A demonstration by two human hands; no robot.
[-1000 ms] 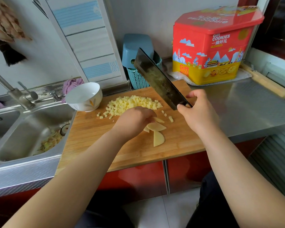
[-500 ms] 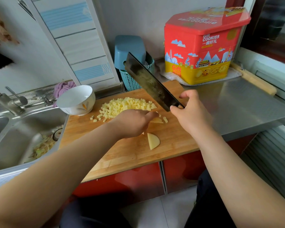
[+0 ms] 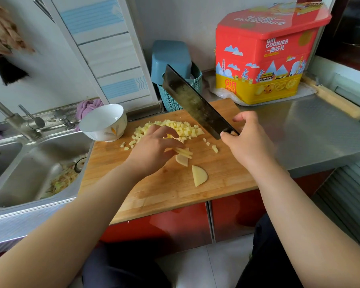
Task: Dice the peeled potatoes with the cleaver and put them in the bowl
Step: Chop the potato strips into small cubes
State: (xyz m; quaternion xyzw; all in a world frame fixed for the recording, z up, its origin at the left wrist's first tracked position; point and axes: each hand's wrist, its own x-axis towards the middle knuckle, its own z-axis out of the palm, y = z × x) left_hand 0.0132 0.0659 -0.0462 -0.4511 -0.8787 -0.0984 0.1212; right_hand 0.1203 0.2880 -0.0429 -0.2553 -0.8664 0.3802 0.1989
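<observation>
A: What does the right hand do?

B: It grips the handle of the cleaver, fingers curled round it. The dark blade is lifted off the cutting board and slants up and away toward the back wall, with potato residue smeared on its flat side.

A: And the left hand?

B: It hovers just above the board and pinches a small stack of thin potato slices between thumb and fingers. The slices jut out to the right of the fingertips.

A: Where is the rest of the potato?

B: One half-round slice lies flat on the board near its middle, just in front of the held stack. Another slice sits right under the held ones; whether it touches the board is unclear. A heap of diced potato sits at the far side of the board, partly hidden behind the left hand, with a few loose cubes scattered around it.

A: And the bowl?

B: The white bowl stands at the board's far left corner, beside the heap. No potato shows inside it. To its left is the steel sink, with peelings in the basin. A red and yellow cookie tin stands on the counter behind the board.
</observation>
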